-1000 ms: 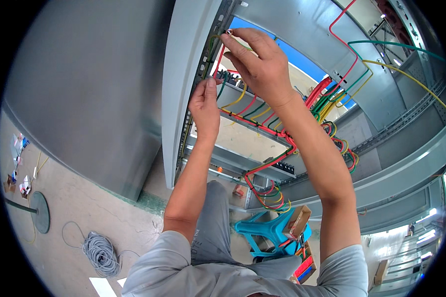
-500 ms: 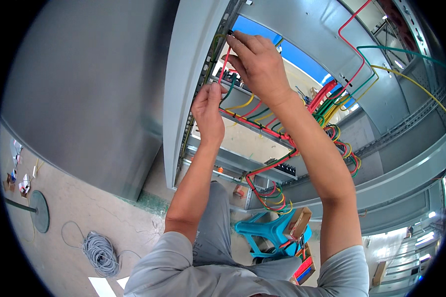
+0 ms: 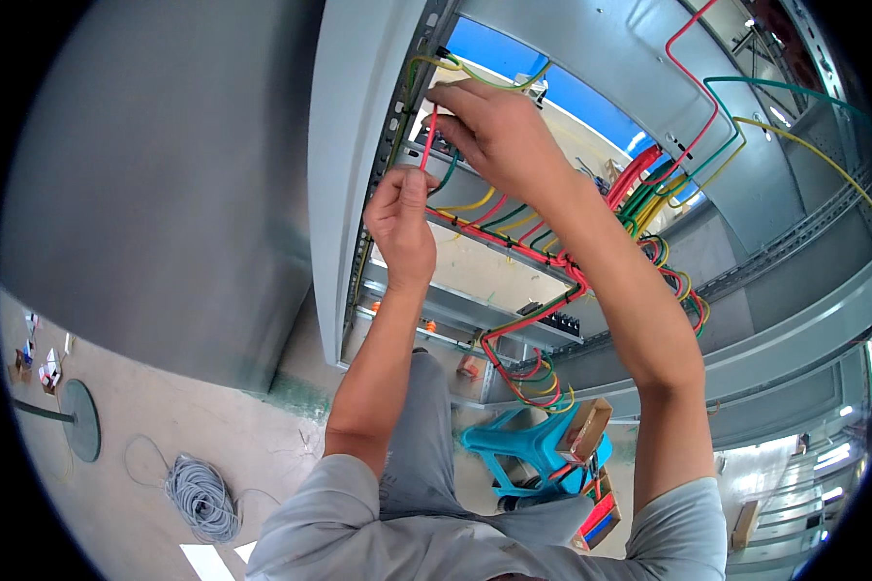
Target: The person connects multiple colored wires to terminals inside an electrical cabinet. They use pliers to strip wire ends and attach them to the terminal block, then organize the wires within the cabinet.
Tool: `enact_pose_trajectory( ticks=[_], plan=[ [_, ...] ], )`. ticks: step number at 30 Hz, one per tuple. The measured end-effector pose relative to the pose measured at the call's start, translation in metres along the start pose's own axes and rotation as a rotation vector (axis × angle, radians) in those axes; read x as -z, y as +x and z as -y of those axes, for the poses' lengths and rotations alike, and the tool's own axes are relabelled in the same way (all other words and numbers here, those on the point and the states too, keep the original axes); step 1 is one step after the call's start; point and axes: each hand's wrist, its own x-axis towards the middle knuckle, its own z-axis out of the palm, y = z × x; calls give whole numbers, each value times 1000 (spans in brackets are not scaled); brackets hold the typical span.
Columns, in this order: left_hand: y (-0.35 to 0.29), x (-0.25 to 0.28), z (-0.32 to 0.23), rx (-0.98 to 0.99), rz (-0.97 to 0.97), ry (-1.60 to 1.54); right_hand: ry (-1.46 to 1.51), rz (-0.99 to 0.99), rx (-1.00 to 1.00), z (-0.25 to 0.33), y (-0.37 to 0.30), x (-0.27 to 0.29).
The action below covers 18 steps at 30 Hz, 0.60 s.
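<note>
A red wire (image 3: 429, 141) runs taut and nearly upright between my two hands, beside the slotted metal post of an open grey cabinet frame. My left hand (image 3: 404, 218) pinches its lower part. Higher up, my right hand (image 3: 494, 126) closes thumb and fingers on the upper part, hiding that end. Just above the right fingers, a yellow-green wire (image 3: 502, 85) loops out from the post. Behind the hands, a bundle of red, green and yellow wires (image 3: 499, 242) lies along a crossbar.
A large grey panel (image 3: 165, 174) stands at left. Loose wires (image 3: 712, 97) hang at upper right. Below are a blue stool (image 3: 513, 447) with a cardboard box (image 3: 584, 433) on it, a grey cable coil (image 3: 202, 499) and a round stand base (image 3: 82, 420) on the floor.
My right hand has come down a little from the post's upper end, uncovering the yellow-green wire. My left hand keeps its pinch on the red wire. The view has shifted slightly.
</note>
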Motion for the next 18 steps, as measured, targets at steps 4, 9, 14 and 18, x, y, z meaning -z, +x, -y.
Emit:
enact_pose_trajectory(
  ticks=[4, 9, 14, 18],
  plan=[
    [9, -5, 7, 55, -57, -14, 122, 198, -144, -22, 11, -4],
    [22, -12, 16, 68, -144, 15, 462, 551, -605, -46, 21, -15],
    [22, -17, 30, 92, -139, 218, 523, 643, -598, -89, 4, -36],
    [26, -20, 52, -8, -76, 194, 510, 614, -575, -122, 0, -36]
  ],
)
